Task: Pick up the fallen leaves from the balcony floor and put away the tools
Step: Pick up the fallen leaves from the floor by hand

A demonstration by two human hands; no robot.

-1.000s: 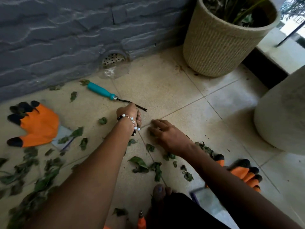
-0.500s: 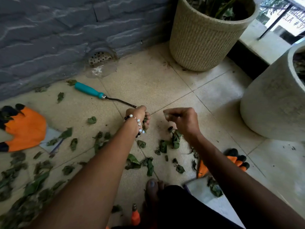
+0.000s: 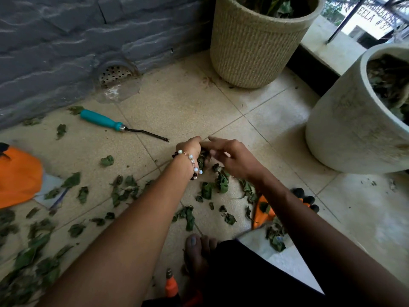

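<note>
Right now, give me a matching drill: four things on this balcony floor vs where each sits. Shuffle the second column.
1. teal-handled tool
2. woven planter
3. white pot
4. orange glove

A. far left edge of view
B. right side, by the ledge
C. against the grey wall, top centre
D. on the tiles below the drain

Pairs: 1-D, 2-C, 3-B, 4-A

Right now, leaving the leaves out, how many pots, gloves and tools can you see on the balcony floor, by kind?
Pots: 2, the woven pot and the white pot.
Gloves: 2, the orange glove on the left and the orange glove under the right arm.
Tools: 2, the teal-handled tool and the orange-handled tool.
Total: 6.
</note>
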